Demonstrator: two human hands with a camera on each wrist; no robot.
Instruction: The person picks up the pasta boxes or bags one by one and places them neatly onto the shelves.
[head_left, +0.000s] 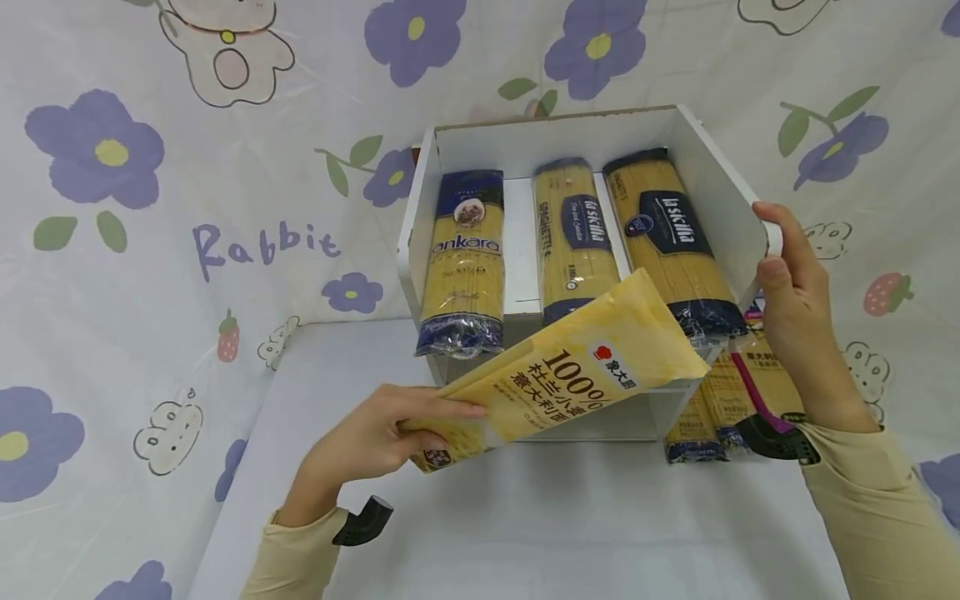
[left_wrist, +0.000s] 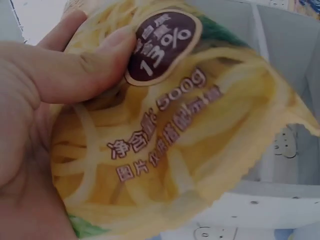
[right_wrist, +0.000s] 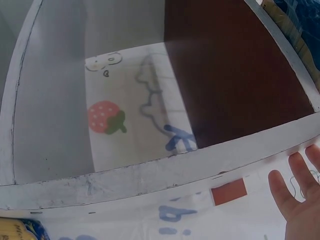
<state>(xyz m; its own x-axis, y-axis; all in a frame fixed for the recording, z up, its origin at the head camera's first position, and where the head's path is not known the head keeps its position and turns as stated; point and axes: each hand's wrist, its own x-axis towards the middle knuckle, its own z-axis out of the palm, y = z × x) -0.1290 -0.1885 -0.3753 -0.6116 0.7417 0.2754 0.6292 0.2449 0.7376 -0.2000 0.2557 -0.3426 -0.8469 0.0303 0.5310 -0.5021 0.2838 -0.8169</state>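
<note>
My left hand (head_left: 382,433) pinches one end of a yellow pasta packet (head_left: 555,367), thumb on one face and fingers on the other. The packet slants up to the right, in front of a white shelf unit (head_left: 517,317). In the left wrist view, the packet's printed noodle picture (left_wrist: 200,135) faces the camera. My right hand (head_left: 798,308) grips the front edge of the shelf's right side panel. On the top tier lie an Ankara spaghetti pack (head_left: 465,267) at the left, a La Sicilia pack (head_left: 573,225) in the middle and another La Sicilia pack (head_left: 667,233) at the right.
Several more pasta packs (head_left: 697,417) lie on the white tabletop (head_left: 525,533) to the right of the shelf, partly hidden by the right forearm. A printed cloth (head_left: 262,150) hangs behind. The shelf's framed opening (right_wrist: 100,175) fills much of the right wrist view.
</note>
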